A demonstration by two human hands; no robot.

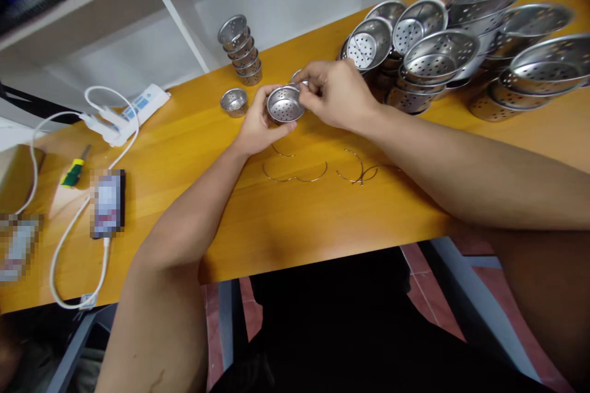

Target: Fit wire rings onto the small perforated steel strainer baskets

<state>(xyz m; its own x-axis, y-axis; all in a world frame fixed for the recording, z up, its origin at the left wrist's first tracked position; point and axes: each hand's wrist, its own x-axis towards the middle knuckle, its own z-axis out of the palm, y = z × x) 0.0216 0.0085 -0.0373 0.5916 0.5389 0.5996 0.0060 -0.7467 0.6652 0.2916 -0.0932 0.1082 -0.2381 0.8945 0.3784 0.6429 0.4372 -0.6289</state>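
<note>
Left hand (256, 124): closed around strainer (285, 104) | Right hand (332, 94): pinching its rim | Wire rings (318, 171): on table (286, 221)

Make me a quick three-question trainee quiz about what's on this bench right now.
1. True or false: both hands touch the perforated cup.
2. What lies on the table nearest the person: A wire loops, B spoons, C bolts?
3. Where is the single strainer cup relative to the small stack?

Key: 1 true, left hand and right hand. 2 A. 3 In front of it, nearer the person, apart.
</note>
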